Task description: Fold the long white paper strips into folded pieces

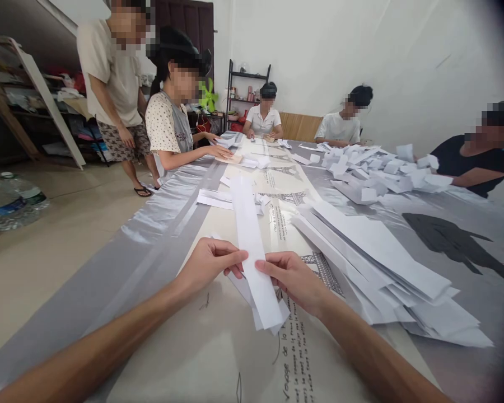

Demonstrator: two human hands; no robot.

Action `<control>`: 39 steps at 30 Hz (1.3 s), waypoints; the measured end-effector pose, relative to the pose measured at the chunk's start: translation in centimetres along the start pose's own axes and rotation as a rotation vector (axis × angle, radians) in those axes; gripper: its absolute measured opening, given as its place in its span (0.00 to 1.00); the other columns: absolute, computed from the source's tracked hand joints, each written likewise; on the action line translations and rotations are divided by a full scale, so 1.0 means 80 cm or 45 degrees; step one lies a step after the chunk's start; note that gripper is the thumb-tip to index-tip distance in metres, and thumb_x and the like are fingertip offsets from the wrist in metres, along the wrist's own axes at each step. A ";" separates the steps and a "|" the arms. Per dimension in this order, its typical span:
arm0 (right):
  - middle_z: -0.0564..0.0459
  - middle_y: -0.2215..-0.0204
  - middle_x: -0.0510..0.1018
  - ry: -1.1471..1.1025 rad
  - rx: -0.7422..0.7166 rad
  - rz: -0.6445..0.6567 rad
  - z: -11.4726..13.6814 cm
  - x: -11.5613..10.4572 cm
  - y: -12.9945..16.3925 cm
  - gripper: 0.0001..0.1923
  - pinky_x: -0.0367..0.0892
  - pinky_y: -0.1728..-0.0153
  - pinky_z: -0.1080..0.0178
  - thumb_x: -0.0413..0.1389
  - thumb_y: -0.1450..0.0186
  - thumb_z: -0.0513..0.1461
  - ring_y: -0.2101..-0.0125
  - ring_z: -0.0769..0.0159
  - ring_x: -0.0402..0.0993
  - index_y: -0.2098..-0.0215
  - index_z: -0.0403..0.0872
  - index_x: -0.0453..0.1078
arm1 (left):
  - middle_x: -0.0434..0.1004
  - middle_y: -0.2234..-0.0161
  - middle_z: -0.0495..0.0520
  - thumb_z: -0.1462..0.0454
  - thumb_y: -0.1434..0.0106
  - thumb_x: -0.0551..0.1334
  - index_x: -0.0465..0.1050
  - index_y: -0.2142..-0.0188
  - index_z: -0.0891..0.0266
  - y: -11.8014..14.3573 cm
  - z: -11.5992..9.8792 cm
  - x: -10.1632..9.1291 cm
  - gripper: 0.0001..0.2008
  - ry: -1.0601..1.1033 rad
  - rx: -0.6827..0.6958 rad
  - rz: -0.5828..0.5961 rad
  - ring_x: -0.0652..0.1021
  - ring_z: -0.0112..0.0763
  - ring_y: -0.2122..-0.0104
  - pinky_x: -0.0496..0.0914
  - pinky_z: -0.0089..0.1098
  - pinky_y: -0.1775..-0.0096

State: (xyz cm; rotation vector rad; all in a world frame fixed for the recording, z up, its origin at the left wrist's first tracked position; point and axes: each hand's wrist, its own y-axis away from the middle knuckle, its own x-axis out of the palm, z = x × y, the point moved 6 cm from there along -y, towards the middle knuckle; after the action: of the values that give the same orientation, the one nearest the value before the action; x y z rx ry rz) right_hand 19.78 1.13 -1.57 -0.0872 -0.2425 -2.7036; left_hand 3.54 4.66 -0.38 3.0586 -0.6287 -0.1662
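A long white paper strip [250, 224] is held up over the table, its far end pointing away from me. My left hand [218, 258] pinches its left edge between thumb and fingers. On the opposite edge, my right hand [292, 277] grips it the same way, thumb on top. Beneath the strip's near end, further white paper pieces [283, 314] stick out; whether they are attached cannot be made out. Just beyond my hands lies another folded white paper [214, 198]. To the right of my right hand rests a thick stack of white paper strips [378, 252].
A printed cloth [185, 336] covers the long table. Crumpled paper pieces [361, 168] are heaped at the far right. Several people sit around the table, one with hands [220, 151] on papers at the left; another person stands behind. Water bottles [17, 193] stand on the floor.
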 end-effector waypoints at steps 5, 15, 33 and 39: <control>0.54 0.74 0.76 -0.009 0.035 -0.125 -0.005 -0.006 0.000 0.16 0.62 0.75 0.65 0.65 0.39 0.52 0.75 0.69 0.68 0.70 0.46 0.79 | 0.79 0.78 0.53 0.54 0.41 0.70 0.78 0.77 0.63 0.000 -0.002 -0.005 0.16 -0.040 0.055 -0.109 0.77 0.30 0.76 0.65 0.28 0.73; 0.53 0.71 0.79 0.050 0.047 -0.100 -0.003 -0.009 0.000 0.14 0.66 0.68 0.63 0.64 0.38 0.49 0.72 0.67 0.71 0.70 0.47 0.81 | 0.77 0.76 0.52 0.56 0.40 0.68 0.77 0.76 0.64 -0.004 0.002 -0.006 0.14 0.067 0.027 -0.027 0.74 0.28 0.75 0.66 0.28 0.69; 0.52 0.69 0.81 0.181 0.001 -0.146 -0.007 -0.008 0.001 0.13 0.63 0.70 0.63 0.64 0.38 0.49 0.71 0.65 0.72 0.68 0.49 0.81 | 0.63 0.82 0.44 0.53 0.38 0.67 0.68 0.77 0.62 -0.008 0.014 -0.007 0.19 0.069 -0.020 -0.005 0.64 0.24 0.79 0.57 0.29 0.73; 0.53 0.70 0.79 0.284 -0.020 -0.232 -0.007 -0.010 -0.002 0.13 0.60 0.72 0.63 0.62 0.35 0.50 0.71 0.67 0.68 0.69 0.49 0.80 | 0.62 0.81 0.44 0.54 0.41 0.70 0.67 0.77 0.63 -0.009 0.020 -0.010 0.19 0.096 -0.015 -0.105 0.64 0.24 0.79 0.58 0.28 0.74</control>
State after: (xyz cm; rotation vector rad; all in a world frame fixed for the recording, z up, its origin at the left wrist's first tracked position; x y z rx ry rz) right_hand 20.45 1.48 -2.25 0.2417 -0.1686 -2.8657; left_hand 2.95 5.66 -1.95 3.0639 -0.4963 -0.0546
